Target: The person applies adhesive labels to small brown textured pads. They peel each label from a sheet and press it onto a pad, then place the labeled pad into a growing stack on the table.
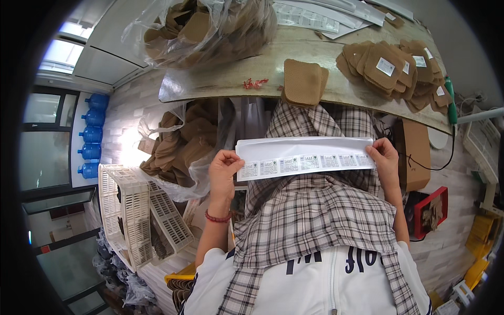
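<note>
A long white strip of label stickers (306,149) is stretched level above my lap, with one row of printed labels along its lower part. My left hand (224,167) pinches its left end between thumb and fingers. At the other end my right hand (385,156) grips the strip the same way. Just beyond, at the table's near edge, lies a small stack of brown rounded pads (303,81) with no label showing on top. Farther right is a heap of similar pads, several bearing white labels (385,66).
A clear bag of brown pads (205,34) stands on the table (236,79) at far left, near red scraps (255,83). White sheets (310,21) lie at the back. Below are another bag of pads (181,139), white crates (126,220) and a cardboard box (415,157). A green-handled tool (450,100) hangs at right.
</note>
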The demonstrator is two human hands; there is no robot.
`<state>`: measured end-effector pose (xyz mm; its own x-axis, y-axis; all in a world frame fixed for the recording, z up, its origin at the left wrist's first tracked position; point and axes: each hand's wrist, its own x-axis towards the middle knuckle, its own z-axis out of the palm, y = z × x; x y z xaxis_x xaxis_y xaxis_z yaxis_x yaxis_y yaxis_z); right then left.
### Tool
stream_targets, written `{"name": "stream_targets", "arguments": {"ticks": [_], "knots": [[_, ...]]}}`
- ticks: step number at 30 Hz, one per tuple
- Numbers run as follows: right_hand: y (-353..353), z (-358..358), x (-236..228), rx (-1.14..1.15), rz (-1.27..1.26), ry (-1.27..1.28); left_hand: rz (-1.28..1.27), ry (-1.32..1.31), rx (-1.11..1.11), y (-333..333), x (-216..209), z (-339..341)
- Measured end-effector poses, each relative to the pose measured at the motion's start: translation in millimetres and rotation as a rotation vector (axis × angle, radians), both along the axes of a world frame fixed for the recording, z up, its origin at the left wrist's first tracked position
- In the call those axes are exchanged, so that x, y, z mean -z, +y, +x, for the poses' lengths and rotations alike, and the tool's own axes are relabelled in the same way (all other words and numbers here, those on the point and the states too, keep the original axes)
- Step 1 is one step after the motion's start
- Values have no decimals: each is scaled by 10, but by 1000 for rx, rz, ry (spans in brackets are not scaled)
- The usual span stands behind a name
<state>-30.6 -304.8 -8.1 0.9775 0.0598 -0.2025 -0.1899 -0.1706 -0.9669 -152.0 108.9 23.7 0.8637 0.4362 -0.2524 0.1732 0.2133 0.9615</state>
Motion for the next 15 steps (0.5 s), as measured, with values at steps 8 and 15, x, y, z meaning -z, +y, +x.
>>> {"name": "stream_targets", "arguments": {"ticks": [8, 15], "knots": [[-98, -104, -324, -12, 386, 25, -130, -2, 132, 47, -128, 13], [-103, -165, -573, -80, 317, -19, -94, 25, 194, -36, -227, 42]]}}
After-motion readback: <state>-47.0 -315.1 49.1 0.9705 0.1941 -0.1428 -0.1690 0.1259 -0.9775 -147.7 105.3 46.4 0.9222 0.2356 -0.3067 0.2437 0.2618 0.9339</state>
